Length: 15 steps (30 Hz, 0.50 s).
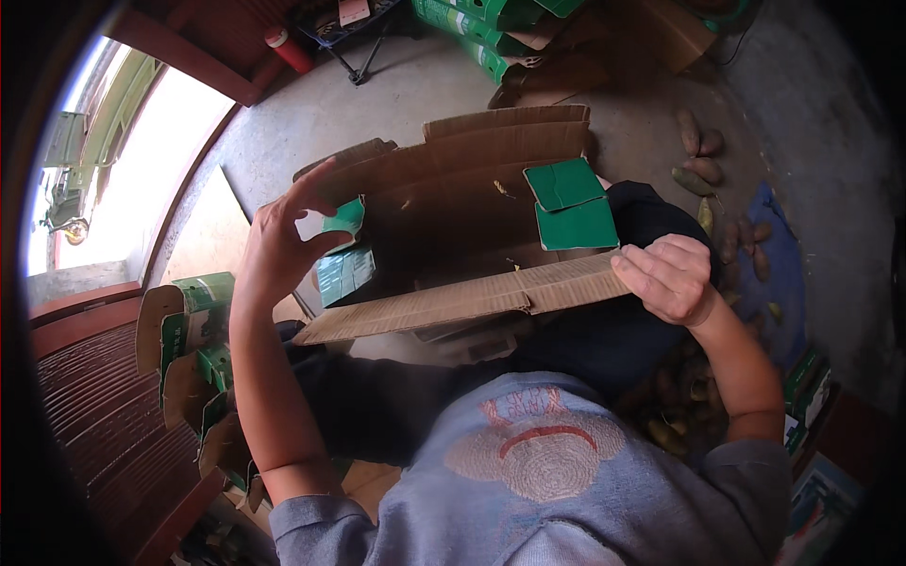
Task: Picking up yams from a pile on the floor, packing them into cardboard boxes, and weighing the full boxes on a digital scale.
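A cardboard box (444,203), plain brown inside, lies open in front of me between my two hands. Green flaps (578,224) fold in at its right end, and another green flap (347,275) shows at its left end. At the box's near right corner, my right hand (668,278) has its fingers closed on the near brown flap (472,300). My left hand (288,226) is at the left end, thumb and fingers spread in a wide curve beside the green flap; whether it touches the cardboard I cannot tell.
Stacked green cartons (491,38) stand at the far side, and more green cartons (198,321) are at the left. Long brownish tubers (703,170) lie on the floor at the right, some beside a blue sheet (779,274). A red bottle (288,49) stands at the far left.
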Each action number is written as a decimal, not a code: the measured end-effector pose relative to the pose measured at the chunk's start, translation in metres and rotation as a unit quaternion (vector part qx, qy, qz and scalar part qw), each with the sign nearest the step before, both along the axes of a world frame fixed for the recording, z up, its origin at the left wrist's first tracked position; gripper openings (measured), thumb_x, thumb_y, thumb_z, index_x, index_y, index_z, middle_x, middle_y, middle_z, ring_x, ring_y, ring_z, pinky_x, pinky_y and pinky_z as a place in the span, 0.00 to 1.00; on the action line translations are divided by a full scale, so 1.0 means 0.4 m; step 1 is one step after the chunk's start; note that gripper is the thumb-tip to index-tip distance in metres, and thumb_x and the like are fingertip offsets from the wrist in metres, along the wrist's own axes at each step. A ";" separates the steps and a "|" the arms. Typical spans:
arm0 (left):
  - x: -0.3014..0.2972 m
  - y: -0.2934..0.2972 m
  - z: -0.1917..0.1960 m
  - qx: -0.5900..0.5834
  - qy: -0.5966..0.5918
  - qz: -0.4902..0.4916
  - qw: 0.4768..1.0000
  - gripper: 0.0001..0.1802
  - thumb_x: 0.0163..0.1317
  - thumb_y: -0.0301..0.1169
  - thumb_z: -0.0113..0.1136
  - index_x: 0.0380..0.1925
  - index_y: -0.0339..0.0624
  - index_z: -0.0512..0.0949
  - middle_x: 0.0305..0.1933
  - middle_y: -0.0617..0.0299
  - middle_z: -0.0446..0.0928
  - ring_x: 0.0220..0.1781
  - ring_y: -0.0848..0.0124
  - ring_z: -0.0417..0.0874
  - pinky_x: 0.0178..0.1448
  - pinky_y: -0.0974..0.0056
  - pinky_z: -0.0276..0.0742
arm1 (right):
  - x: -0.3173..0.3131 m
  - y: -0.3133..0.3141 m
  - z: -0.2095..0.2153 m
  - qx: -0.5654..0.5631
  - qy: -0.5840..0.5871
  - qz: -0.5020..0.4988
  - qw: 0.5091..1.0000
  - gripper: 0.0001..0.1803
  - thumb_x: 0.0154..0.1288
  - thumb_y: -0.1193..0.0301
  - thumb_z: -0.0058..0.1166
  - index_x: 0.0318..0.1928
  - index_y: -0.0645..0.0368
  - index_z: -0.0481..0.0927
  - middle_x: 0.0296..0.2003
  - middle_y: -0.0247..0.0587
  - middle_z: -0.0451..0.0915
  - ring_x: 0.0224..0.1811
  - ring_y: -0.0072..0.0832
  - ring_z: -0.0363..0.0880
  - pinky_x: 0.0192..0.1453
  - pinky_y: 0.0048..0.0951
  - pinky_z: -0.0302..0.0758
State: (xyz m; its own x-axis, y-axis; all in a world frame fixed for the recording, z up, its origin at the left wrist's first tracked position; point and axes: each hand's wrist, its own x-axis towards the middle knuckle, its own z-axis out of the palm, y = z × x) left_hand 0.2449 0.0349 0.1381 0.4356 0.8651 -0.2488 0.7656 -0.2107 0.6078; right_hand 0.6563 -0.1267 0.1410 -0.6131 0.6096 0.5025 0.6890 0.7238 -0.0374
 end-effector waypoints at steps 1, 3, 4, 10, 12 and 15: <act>0.021 -0.003 -0.004 0.095 -0.021 -0.005 0.995 0.52 0.40 0.23 0.79 0.70 0.57 0.69 0.54 0.61 0.79 0.55 0.67 0.81 0.63 0.57 0.76 | 0.002 -0.009 -0.002 -0.003 -0.001 0.000 1.000 0.10 0.53 0.73 0.63 0.38 0.58 0.84 0.30 0.36 0.83 0.25 0.24 0.78 0.28 0.24 0.75; 0.057 0.003 -0.002 0.260 0.049 0.010 0.964 0.51 0.40 0.24 0.79 0.69 0.60 0.69 0.64 0.62 0.73 0.58 0.61 0.79 0.63 0.57 0.76 | 0.014 -0.022 -0.010 -0.006 -0.008 0.004 1.000 0.10 0.53 0.74 0.61 0.38 0.58 0.84 0.32 0.37 0.83 0.26 0.24 0.79 0.29 0.24 0.76; 0.070 0.013 -0.011 0.363 0.087 0.001 0.928 0.51 0.40 0.24 0.79 0.69 0.61 0.69 0.67 0.63 0.70 0.60 0.60 0.78 0.63 0.57 0.76 | 0.022 -0.024 -0.013 -0.009 -0.008 0.007 1.000 0.10 0.53 0.74 0.61 0.38 0.58 0.84 0.32 0.37 0.83 0.26 0.24 0.79 0.29 0.24 0.76; 0.059 0.041 -0.041 0.026 0.142 -0.075 0.987 0.12 0.59 0.36 0.70 0.41 0.44 0.87 0.37 0.52 0.84 0.42 0.55 0.85 0.54 0.57 0.80 | 0.038 -0.039 -0.016 -0.057 -0.008 -0.009 0.998 0.11 0.51 0.74 0.61 0.38 0.58 0.84 0.33 0.38 0.84 0.28 0.27 0.81 0.30 0.27 0.77; 0.070 0.036 -0.040 0.054 0.158 -0.042 0.985 0.13 0.62 0.40 0.67 0.36 0.43 0.87 0.32 0.51 0.83 0.35 0.56 0.85 0.45 0.55 0.79 | 0.042 -0.039 -0.016 -0.066 -0.012 -0.034 0.997 0.11 0.52 0.75 0.61 0.38 0.59 0.84 0.33 0.38 0.84 0.28 0.29 0.81 0.31 0.28 0.78; 0.076 0.013 -0.011 0.095 0.143 -0.020 0.985 0.14 0.62 0.41 0.66 0.36 0.42 0.87 0.26 0.50 0.81 0.30 0.54 0.83 0.39 0.55 0.78 | 0.039 -0.041 -0.031 -0.083 -0.005 -0.031 0.996 0.10 0.52 0.75 0.61 0.38 0.59 0.84 0.33 0.39 0.84 0.28 0.30 0.82 0.32 0.29 0.79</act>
